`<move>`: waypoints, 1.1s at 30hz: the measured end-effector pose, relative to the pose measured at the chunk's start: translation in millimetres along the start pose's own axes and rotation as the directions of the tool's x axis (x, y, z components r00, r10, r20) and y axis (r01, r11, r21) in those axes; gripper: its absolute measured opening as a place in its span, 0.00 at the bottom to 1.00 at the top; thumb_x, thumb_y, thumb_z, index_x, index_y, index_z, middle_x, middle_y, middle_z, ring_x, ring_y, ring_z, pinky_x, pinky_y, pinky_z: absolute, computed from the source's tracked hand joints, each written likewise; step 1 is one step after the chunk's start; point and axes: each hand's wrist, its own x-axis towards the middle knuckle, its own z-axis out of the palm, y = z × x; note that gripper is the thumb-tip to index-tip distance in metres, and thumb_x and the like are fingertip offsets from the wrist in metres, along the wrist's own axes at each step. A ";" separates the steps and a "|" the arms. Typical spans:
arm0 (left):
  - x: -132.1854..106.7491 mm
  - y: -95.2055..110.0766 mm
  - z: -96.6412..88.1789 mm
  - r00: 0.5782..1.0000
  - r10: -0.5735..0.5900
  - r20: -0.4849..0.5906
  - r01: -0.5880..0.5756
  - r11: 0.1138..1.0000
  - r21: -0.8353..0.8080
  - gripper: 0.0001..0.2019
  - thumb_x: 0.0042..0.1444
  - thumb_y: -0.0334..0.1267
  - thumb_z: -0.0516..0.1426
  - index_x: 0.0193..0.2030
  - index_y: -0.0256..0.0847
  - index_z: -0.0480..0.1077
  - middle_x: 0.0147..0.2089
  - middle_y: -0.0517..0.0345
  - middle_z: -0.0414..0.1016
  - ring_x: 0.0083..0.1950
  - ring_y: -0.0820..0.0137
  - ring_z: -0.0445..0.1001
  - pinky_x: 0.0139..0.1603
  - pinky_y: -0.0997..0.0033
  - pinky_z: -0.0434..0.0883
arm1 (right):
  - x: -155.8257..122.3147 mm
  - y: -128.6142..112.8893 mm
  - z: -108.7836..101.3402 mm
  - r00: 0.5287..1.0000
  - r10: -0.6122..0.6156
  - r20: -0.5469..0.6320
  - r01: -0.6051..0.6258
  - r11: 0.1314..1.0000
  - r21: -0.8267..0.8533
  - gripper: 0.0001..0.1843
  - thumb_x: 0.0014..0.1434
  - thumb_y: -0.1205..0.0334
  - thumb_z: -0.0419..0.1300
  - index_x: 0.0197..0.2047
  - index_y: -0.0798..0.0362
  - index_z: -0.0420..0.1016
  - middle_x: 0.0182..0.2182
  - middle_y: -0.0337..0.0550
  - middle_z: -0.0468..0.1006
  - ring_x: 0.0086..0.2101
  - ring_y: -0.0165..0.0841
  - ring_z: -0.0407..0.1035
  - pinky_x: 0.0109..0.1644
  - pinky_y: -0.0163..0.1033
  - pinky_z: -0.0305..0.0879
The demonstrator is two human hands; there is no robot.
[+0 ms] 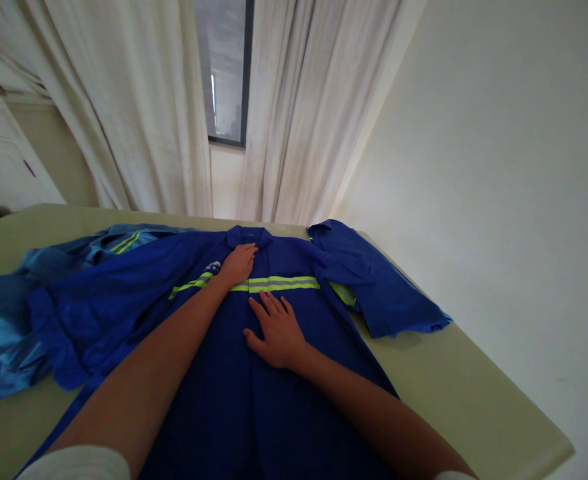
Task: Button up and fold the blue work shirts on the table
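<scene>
A dark blue work garment [294, 307] with a collar, a front placket and a yellow-green and grey reflective band across the chest lies face up, sleeves out to the sides. Just below the collar, my left hand [240, 264] rests on its front with the fingers stretched out, pointing right. My right hand [277, 330] lies on the front below the band, fingers spread. Neither hand holds anything. A small light emblem [213, 267] shows on the chest beside my left hand. The garment's lower part runs under my forearms and out of view.
All this lies on a pale green table [454, 387]. Faded blue clothing [14, 320] is heaped under the left sleeve. Another folded blue garment [344, 250] lies at the far right. Behind are curtains [149, 113] and a window; a white wall [499, 167] borders the right edge.
</scene>
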 end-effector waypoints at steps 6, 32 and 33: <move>-20.9 24.1 -14.4 0.994 -0.112 -0.014 0.113 0.987 0.114 0.20 0.66 0.29 0.46 0.57 0.41 0.75 0.56 0.44 0.75 0.56 0.57 0.75 0.58 0.59 0.72 | 7.7 3.8 -3.1 0.994 0.037 -0.098 -0.032 0.998 0.052 0.29 0.65 0.57 0.57 0.68 0.54 0.64 0.64 0.55 0.71 0.63 0.44 0.63 0.73 0.54 0.48; -205.7 144.1 -58.4 0.986 -0.167 0.017 0.167 0.985 -0.050 0.15 0.66 0.38 0.54 0.53 0.48 0.79 0.58 0.47 0.77 0.60 0.54 0.73 0.68 0.49 0.64 | -73.5 -11.7 -30.4 0.925 0.331 -0.185 -0.288 0.931 0.224 0.15 0.61 0.71 0.52 0.48 0.50 0.74 0.41 0.43 0.81 0.42 0.36 0.74 0.49 0.39 0.66; -208.9 142.8 -57.8 0.989 -0.149 0.006 0.149 0.986 -0.078 0.15 0.66 0.37 0.53 0.53 0.48 0.79 0.58 0.48 0.78 0.60 0.55 0.73 0.68 0.51 0.65 | -74.0 -9.6 -28.3 0.935 0.309 -0.172 -0.265 0.934 0.239 0.12 0.62 0.70 0.53 0.44 0.51 0.76 0.40 0.42 0.82 0.42 0.35 0.75 0.50 0.38 0.67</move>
